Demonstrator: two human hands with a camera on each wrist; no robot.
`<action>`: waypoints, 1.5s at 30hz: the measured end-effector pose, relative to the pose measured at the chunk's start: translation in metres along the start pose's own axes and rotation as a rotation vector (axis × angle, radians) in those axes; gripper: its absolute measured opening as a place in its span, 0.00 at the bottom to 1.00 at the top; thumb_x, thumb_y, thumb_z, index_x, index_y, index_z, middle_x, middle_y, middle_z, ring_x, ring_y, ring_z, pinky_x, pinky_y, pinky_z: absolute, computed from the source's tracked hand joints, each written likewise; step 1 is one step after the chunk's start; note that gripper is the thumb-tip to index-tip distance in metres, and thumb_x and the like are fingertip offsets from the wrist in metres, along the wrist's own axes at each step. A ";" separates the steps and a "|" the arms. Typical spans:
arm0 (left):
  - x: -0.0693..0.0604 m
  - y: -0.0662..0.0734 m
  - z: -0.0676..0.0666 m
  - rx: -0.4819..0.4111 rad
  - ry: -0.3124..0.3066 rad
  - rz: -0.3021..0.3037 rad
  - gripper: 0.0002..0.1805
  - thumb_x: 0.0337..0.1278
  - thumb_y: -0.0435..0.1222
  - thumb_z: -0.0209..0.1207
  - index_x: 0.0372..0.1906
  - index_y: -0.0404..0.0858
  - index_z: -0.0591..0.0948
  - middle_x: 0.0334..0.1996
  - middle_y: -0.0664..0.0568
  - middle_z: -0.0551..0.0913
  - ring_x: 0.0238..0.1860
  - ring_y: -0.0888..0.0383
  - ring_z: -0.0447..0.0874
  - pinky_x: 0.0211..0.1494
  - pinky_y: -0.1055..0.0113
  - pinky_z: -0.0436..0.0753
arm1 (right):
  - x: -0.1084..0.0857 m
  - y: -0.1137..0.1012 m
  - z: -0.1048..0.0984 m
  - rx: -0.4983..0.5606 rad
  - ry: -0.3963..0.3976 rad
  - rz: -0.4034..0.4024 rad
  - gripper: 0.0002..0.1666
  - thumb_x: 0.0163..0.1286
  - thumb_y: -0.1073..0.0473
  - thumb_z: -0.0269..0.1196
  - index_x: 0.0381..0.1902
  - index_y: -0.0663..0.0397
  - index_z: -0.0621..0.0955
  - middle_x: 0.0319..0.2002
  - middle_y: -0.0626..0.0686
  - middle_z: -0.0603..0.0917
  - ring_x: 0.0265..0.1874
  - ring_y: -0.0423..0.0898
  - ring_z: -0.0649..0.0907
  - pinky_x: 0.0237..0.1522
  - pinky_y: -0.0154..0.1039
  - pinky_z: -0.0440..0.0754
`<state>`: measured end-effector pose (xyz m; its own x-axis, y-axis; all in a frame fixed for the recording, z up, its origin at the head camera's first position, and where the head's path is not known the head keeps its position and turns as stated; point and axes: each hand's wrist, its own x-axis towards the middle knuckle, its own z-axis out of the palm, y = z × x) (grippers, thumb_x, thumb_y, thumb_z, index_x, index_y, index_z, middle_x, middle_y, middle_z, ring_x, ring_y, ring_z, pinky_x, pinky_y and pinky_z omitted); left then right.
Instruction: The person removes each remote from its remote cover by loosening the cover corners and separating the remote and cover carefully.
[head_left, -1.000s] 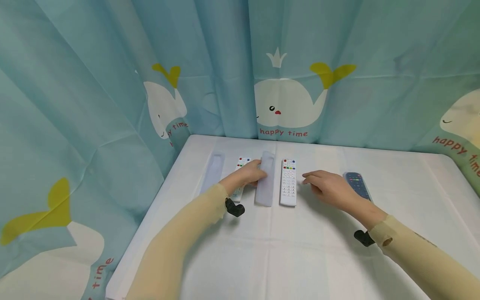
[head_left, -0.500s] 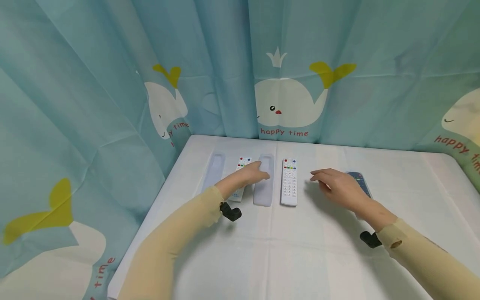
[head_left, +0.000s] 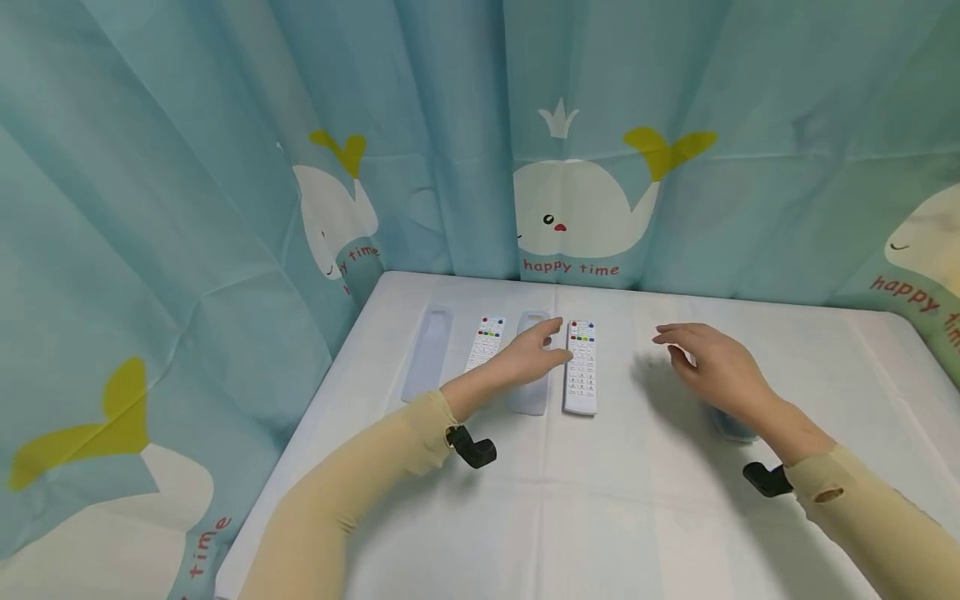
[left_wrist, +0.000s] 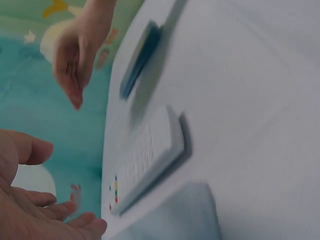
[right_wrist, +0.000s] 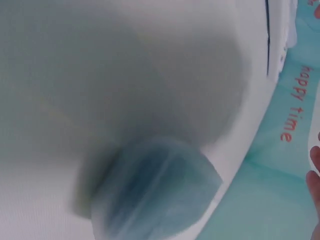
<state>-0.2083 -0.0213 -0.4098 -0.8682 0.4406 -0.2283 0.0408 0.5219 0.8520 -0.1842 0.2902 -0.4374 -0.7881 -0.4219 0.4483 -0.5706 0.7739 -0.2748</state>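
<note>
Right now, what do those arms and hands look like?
They are a person's. The left hand and right hand are bare, without gloves. The left sleeve and right sleeve are long and cream; the right one has a small oval hole. A bent black piece sticks out near each sleeve's end. No cables show.

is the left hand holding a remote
No, the left hand is open, with nothing between thumb and fingers.
</note>
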 end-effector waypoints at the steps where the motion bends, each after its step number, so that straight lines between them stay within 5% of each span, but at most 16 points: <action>1: -0.001 0.002 0.003 -0.005 -0.010 0.013 0.38 0.74 0.43 0.56 0.82 0.43 0.56 0.79 0.53 0.60 0.77 0.51 0.60 0.74 0.56 0.67 | -0.001 0.002 -0.003 0.003 -0.018 0.029 0.18 0.67 0.74 0.62 0.52 0.57 0.85 0.58 0.57 0.84 0.55 0.58 0.82 0.45 0.55 0.81; 6: -0.006 0.009 0.023 -0.055 -0.083 0.060 0.38 0.73 0.42 0.57 0.81 0.42 0.57 0.79 0.52 0.61 0.76 0.52 0.62 0.73 0.60 0.68 | -0.007 0.013 -0.018 0.054 -0.122 0.212 0.20 0.73 0.67 0.60 0.62 0.60 0.80 0.65 0.64 0.77 0.63 0.66 0.73 0.56 0.65 0.73; 12: -0.007 0.014 0.050 -0.141 -0.160 0.059 0.37 0.72 0.39 0.58 0.81 0.41 0.59 0.77 0.49 0.64 0.76 0.52 0.63 0.71 0.66 0.69 | -0.015 0.031 -0.024 0.097 -0.176 0.393 0.25 0.78 0.59 0.56 0.68 0.64 0.74 0.68 0.72 0.71 0.56 0.69 0.75 0.49 0.67 0.72; 21: 0.002 0.022 0.081 -0.186 -0.206 0.027 0.36 0.70 0.40 0.61 0.79 0.42 0.63 0.72 0.54 0.72 0.72 0.56 0.69 0.66 0.67 0.73 | -0.026 0.045 -0.031 0.134 -0.269 0.532 0.32 0.80 0.54 0.55 0.71 0.71 0.66 0.66 0.78 0.68 0.60 0.77 0.70 0.55 0.74 0.69; 28: 0.013 0.031 0.102 -0.375 -0.248 -0.039 0.35 0.69 0.35 0.62 0.78 0.39 0.65 0.67 0.52 0.77 0.63 0.61 0.78 0.61 0.63 0.80 | -0.033 0.054 -0.039 0.204 -0.361 0.612 0.36 0.81 0.54 0.53 0.72 0.78 0.60 0.66 0.79 0.66 0.62 0.76 0.70 0.55 0.69 0.76; 33: 0.022 0.038 0.121 -0.550 -0.292 -0.083 0.34 0.69 0.30 0.59 0.77 0.35 0.64 0.68 0.46 0.76 0.59 0.58 0.81 0.61 0.58 0.81 | -0.037 0.060 -0.042 0.290 -0.393 0.652 0.36 0.80 0.57 0.53 0.70 0.84 0.58 0.62 0.83 0.67 0.52 0.72 0.80 0.46 0.57 0.85; 37: 0.031 0.043 0.139 -0.679 -0.286 -0.160 0.33 0.66 0.27 0.58 0.76 0.33 0.66 0.62 0.44 0.80 0.56 0.55 0.83 0.61 0.55 0.81 | -0.040 0.062 -0.042 0.392 -0.415 0.691 0.35 0.79 0.62 0.53 0.68 0.87 0.57 0.59 0.84 0.69 0.49 0.68 0.82 0.42 0.49 0.88; 45: 0.048 0.050 0.162 -0.854 -0.250 -0.288 0.32 0.62 0.26 0.58 0.72 0.32 0.69 0.50 0.44 0.83 0.58 0.45 0.82 0.62 0.45 0.79 | -0.044 0.067 -0.044 0.482 -0.513 0.782 0.36 0.77 0.61 0.53 0.68 0.89 0.57 0.54 0.80 0.74 0.46 0.58 0.83 0.45 0.49 0.87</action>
<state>-0.1675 0.1448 -0.4543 -0.6530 0.5736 -0.4945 -0.6226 -0.0349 0.7817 -0.1781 0.3812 -0.4382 -0.9156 -0.1226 -0.3830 0.1965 0.6945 -0.6921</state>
